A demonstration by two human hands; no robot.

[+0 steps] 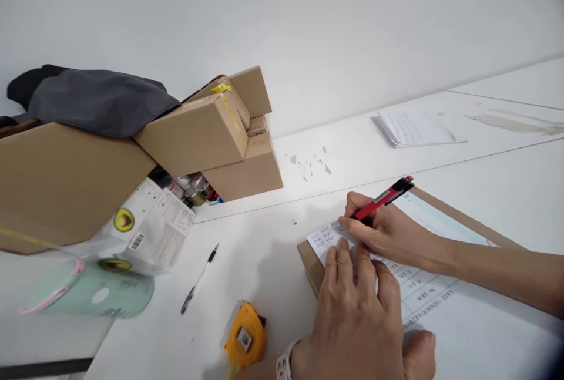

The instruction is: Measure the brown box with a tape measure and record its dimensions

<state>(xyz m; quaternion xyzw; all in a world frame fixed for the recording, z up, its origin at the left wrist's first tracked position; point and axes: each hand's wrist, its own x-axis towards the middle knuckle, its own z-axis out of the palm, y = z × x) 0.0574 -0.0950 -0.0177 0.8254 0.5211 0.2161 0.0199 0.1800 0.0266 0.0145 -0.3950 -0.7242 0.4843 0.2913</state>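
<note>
My right hand (pixel 394 236) grips a red and black pen (pixel 383 199), its lower end meeting a small white slip of paper (pixel 321 241) with rows of handwriting. The pen's tip is hidden behind my fingers. Lying flat across the slip and a larger printed sheet (pixel 476 333), my left hand (pixel 359 321) has its fingers stretched out and holds nothing. Beneath the papers is a brown cardboard piece (pixel 309 268). To the left of my left hand are a yellow tape measure (pixel 247 336) and a black and clear pen (pixel 200 279).
Cardboard boxes (pixel 194 139) stand at the back left, with dark grey cloth (pixel 101 101) draped over them. A white box with avocado pictures (pixel 150 227) and a pale green container (pixel 106 295) are at left. A paper stack (pixel 416 128) lies near the wall.
</note>
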